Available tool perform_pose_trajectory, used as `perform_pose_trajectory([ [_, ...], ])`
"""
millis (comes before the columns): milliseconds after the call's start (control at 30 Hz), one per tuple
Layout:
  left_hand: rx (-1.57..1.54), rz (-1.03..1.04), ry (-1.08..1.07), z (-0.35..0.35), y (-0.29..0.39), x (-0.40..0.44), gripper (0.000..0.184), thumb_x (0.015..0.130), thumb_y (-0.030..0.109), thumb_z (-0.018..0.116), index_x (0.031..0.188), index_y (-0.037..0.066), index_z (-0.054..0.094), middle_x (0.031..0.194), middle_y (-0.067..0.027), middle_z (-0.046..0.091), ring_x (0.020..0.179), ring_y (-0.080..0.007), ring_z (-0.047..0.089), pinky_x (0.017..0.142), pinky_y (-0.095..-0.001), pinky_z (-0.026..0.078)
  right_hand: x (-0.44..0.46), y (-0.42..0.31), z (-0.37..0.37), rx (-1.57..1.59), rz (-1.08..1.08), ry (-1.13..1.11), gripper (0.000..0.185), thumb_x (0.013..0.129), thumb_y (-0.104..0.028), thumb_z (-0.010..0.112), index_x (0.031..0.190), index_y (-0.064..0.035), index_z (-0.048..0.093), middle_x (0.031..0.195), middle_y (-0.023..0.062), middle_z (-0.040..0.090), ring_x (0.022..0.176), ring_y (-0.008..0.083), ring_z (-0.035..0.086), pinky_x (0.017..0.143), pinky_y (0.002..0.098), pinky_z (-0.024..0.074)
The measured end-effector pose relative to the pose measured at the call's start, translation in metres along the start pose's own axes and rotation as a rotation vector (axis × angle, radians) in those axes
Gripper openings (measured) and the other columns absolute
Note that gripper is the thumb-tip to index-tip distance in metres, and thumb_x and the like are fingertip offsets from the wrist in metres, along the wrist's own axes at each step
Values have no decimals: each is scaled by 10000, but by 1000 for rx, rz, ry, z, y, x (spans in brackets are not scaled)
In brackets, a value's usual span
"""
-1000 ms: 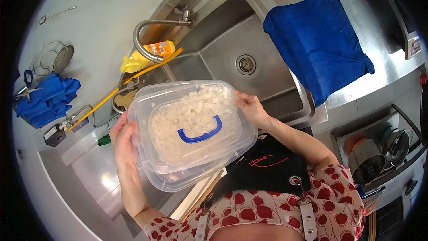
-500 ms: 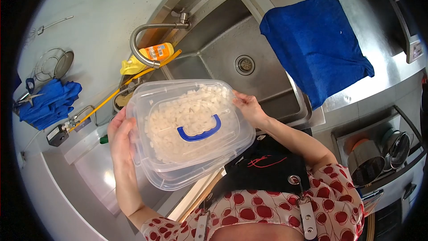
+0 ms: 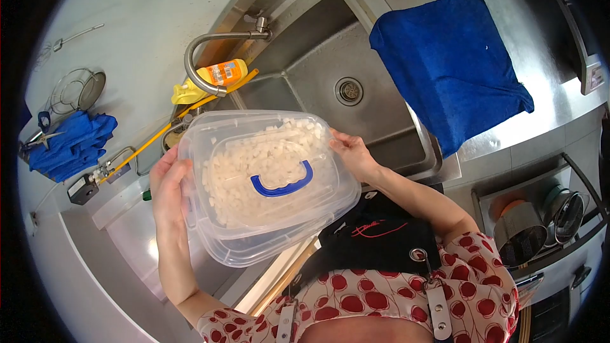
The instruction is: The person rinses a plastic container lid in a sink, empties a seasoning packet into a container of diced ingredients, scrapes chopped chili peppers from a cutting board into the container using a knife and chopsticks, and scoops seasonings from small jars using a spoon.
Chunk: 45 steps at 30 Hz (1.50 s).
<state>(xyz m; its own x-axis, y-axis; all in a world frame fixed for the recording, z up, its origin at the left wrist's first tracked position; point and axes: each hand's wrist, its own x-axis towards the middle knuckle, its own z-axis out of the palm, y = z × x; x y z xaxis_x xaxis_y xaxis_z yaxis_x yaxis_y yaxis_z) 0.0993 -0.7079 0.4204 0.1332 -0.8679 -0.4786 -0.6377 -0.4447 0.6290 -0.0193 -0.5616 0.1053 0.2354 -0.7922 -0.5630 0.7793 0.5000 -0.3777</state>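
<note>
A clear plastic container (image 3: 273, 216) full of small white cubes is held in front of my body, near the sink's front edge. Its clear lid, with a blue handle (image 3: 283, 188), lies over the top and looks askew to the tub below. My left hand (image 3: 170, 184) grips the left side, thumb on the rim and fingers partly hidden beneath. At the upper right corner, my right hand (image 3: 353, 154) is closed on the edge.
A steel sink (image 3: 324, 70) with a curved faucet (image 3: 194, 57) lies ahead. Beside the faucet are a yellow bottle (image 3: 222, 74) and a yellow hose (image 3: 149, 138). A blue cloth (image 3: 448, 70) covers counter at right; pots (image 3: 520, 232) stand lower right.
The container and both hands have shifted slightly left and up in view. Both hands still hold it.
</note>
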Motion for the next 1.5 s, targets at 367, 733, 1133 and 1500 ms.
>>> perform_pose_trajectory([
  [367, 22, 14, -23, 2, 4, 4, 424, 764, 2, 508, 1180, -71, 547, 1066, -99, 637, 932, -138, 610, 846, -236, 455, 3, -2, 0, 67, 22, -24, 357, 956, -108, 481, 1303, -21, 493, 1076, 41, 620, 931, 83, 542, 845, 228, 454],
  [733, 29, 24, 4, 3, 5, 4, 409, 770, 0, 516, 1171, -70, 553, 1046, -90, 640, 898, -120, 607, 818, -221, 457, 3, -5, 0, 48, 11, -20, 350, 959, -111, 479, 1297, -21, 499, 1088, 44, 616, 953, 86, 537, 854, 230, 450],
  [1133, 68, 4, -29, 0, 7, 6, 408, 761, 11, 514, 1158, -70, 563, 1031, -85, 645, 899, -124, 605, 823, -223, 451, 4, 4, -2, 67, 15, -32, 350, 961, -117, 476, 1297, -22, 498, 1075, 44, 620, 928, 81, 545, 833, 235, 463],
  [1500, 44, -7, -30, 0, 6, 5, 408, 763, 7, 503, 1159, -72, 563, 1033, -87, 645, 897, -124, 608, 818, -225, 458, 0, 1, -1, 68, 40, -32, 356, 961, -111, 469, 1306, -21, 489, 1101, 45, 611, 955, 85, 537, 854, 234, 450],
])
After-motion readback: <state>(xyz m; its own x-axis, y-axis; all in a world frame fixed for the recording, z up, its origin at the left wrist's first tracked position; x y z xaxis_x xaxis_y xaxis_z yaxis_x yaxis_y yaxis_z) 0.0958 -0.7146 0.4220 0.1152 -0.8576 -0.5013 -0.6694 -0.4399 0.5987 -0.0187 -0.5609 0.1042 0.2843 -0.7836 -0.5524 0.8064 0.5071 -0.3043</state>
